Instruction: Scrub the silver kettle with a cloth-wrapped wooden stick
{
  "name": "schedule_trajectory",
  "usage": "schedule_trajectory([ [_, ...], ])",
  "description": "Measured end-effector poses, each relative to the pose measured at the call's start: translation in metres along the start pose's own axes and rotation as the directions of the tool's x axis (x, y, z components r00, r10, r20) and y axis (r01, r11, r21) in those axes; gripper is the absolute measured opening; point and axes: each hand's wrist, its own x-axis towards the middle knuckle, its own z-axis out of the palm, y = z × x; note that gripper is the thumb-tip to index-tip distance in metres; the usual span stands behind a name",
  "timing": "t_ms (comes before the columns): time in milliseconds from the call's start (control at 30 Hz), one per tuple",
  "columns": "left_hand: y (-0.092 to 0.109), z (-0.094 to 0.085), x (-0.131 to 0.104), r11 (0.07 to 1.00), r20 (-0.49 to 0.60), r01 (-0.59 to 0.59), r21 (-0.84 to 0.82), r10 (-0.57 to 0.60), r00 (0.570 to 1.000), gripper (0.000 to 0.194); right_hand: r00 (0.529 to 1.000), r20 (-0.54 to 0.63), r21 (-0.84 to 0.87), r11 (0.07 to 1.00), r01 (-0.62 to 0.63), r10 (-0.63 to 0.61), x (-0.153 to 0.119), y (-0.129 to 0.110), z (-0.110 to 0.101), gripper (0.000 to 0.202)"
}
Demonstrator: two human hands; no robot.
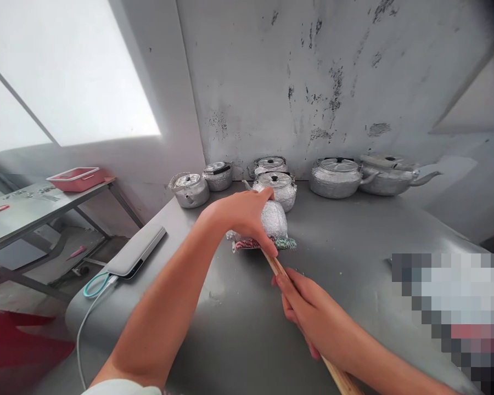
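A silver kettle (275,219) lies tilted near the middle of the grey table (329,263), partly hidden by my left hand (247,214). My left hand is wrapped over its left side, thumb pointing down toward the stick. A red, white and green braided band (286,243) runs along the kettle's lower edge. In front of it, my right hand (302,307) is closed around a light wooden stick (275,264), whose upper end reaches the band beside my left thumb. The join between stick and kettle is hidden.
Several silver kettles, such as one with a lid (336,178), stand along the back wall. A grey power bank (136,252) with a cable lies at left. A pink basket (77,179) sits on a side table; a red stool (20,340) is lower left. The right edge is pixelated.
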Motion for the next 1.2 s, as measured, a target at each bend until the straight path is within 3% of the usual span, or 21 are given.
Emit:
schedule_trajectory([
  [333,0.0004,0.0018,0.0008,1.0,-0.025,0.02,-0.015,-0.02,0.999,0.117,0.998,-0.051,-0.117,0.992,-0.049,0.043,0.0001,0.0027,-0.0011,0.036],
  [667,0.0062,0.0014,-0.0001,0.998,-0.013,0.061,0.0,-0.061,0.998,0.111,0.984,-0.171,-0.305,0.952,-0.002,-0.053,-0.0026,-0.0002,-0.003,0.038],
  [833,0.0063,0.0035,0.0011,0.998,-0.04,0.062,-0.025,-0.063,0.997,0.117,0.989,-0.148,-0.375,0.926,-0.034,-0.024,-0.0014,-0.0015,-0.0037,0.037],
  [1200,0.0058,0.0052,0.0015,0.998,-0.049,0.05,-0.027,-0.051,0.997,0.119,0.987,-0.145,-0.339,0.941,0.013,-0.066,-0.0006,0.0029,-0.0061,0.039],
])
